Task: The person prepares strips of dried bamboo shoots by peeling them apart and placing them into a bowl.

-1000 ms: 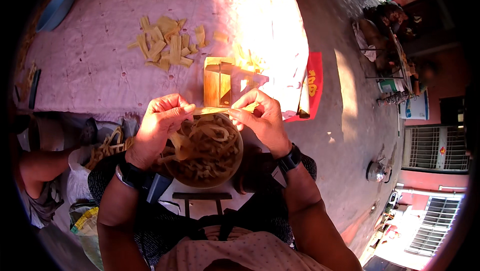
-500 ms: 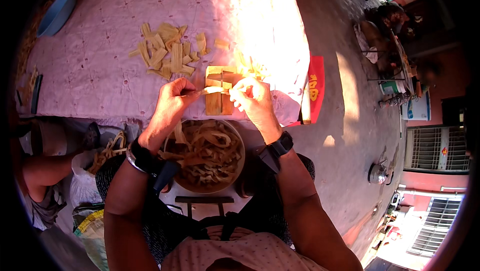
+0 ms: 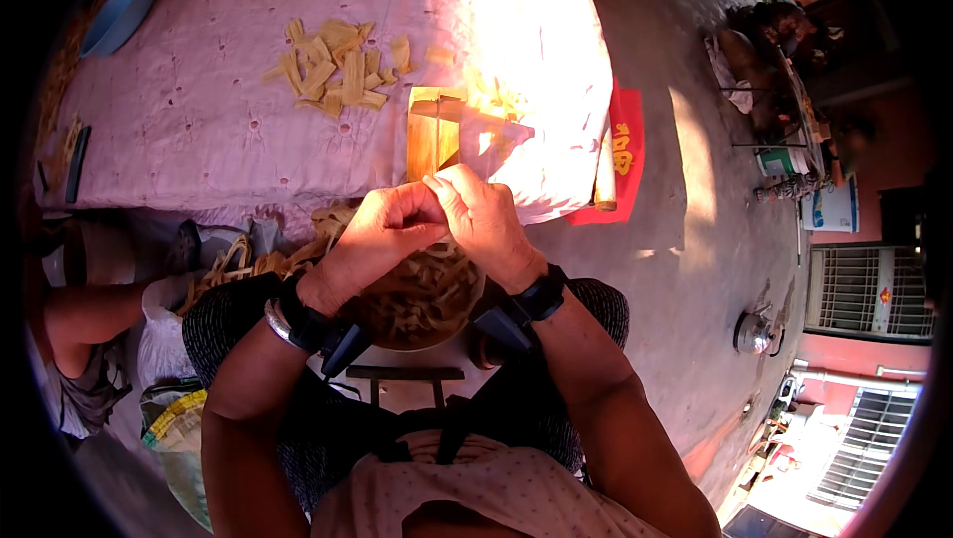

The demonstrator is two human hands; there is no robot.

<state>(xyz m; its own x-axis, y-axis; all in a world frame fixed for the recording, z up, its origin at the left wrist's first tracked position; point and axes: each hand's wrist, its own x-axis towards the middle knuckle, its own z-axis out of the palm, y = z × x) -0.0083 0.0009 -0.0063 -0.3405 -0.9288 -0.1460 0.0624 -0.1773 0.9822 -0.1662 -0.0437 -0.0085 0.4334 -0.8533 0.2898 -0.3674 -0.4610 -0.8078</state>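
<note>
Close together over the table's near edge, my left hand (image 3: 389, 226) and my right hand (image 3: 484, 225) meet at their fingertips. Both have their fingers pinched, and whatever lies between them is hidden. Just beyond the fingers, a small wooden block (image 3: 422, 146) with a thin, dark, blade-like piece on it sits on the table. Below my hands stands a round basin (image 3: 483, 292) of curled, pale yellow strips (image 3: 422, 305), partly covered by my hands and wrists. More long strips (image 3: 328, 228) show beside my left hand.
A pink quilted cloth (image 3: 199, 131) covers the table. Short flat pieces (image 3: 342, 67) lie heaped on it, and a blue basin (image 3: 121, 12) stands far left. A red cloth (image 3: 623, 156) hangs at the right edge. On the floor, right, is a kettle (image 3: 752, 334). Another person's leg (image 3: 94, 325) is left.
Both hands have drawn back toward me, from the wooden block to above the basin. The pale strip that stretched between them is no longer visible there. More strips show beside my left hand.
</note>
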